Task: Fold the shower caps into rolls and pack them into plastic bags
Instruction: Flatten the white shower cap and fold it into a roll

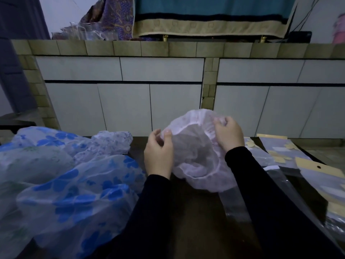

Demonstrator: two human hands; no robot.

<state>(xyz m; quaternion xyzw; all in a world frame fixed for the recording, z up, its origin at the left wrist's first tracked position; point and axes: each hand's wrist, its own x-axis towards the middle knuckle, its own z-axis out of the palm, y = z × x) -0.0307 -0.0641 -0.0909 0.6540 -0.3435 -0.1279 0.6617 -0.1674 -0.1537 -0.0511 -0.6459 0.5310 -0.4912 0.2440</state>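
Closest to me, left of the pink cap I am working on, lies a heap of thin translucent shower caps printed with blue flowers, spread over the dark table and waiting their turn. My left hand pinches the left rim of the pale pink gathered-elastic shower cap, thumb on top and fingers curled under the edge. That pink cap hangs open between my two hands, its mouth facing me, its lower edge resting on or just above the table; I cannot tell which. My right hand grips the opposite rim, fingers curled round the elastic. So both hands are apart, each clamped on its own side of the cap. Right of the pink cap lie flat clear plastic bags with beige card headers, unfilled as far as I can see.

I judge this to be the very start of folding this cap: it is stretched open, not yet flattened. Next I should bring the rims together, press the air out, lay it flat and roll it tight enough to slide into one of the bags on the right.
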